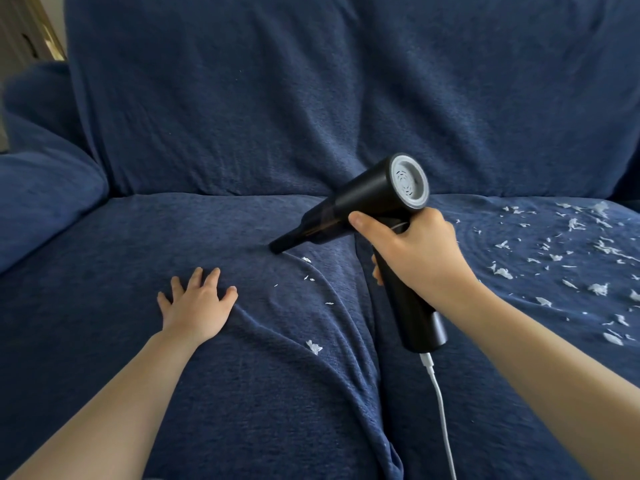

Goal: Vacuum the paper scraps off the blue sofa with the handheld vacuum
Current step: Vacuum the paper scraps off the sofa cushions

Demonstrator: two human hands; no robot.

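Black handheld vacuum in right hand grip hides scraps; left hand flat.

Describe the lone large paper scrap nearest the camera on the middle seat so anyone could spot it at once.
Start at the blue sofa and its middle seat, where the left hand presses flat. Follow the fabric fold from the vacuum nozzle towards the camera. The scrap lies beside that fold, crumpled, larger than the specks above it, far from the dense scatter on the right.

A home living space is indicated by a large blue sofa draped in a loose, wrinkled fabric cover; a pale wall and door frame are glimpsed beyond its left armrest.
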